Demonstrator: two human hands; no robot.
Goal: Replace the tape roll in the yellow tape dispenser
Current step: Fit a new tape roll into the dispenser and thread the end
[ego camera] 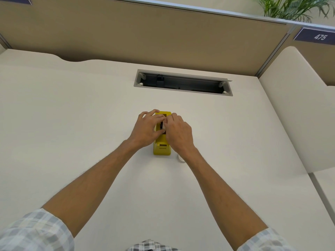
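Both hands rest on the yellow tape dispenser (pixel 161 149), which stands on the white desk (pixel 72 124) just short of the open cable tray (pixel 183 82). The left hand (pixel 147 129) lies over its left side with fingers loosely spread, while the right hand (pixel 178 132) curls at the roll cavity, fingertips pinching a small pale piece; its grip cannot be fully seen. A partition plate (pixel 314 36) reads "475".

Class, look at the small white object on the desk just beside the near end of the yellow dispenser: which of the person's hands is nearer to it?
Right. The right hand is on the yellow dispenser, its wrist directly above the white object. The left hand is across the dispenser.
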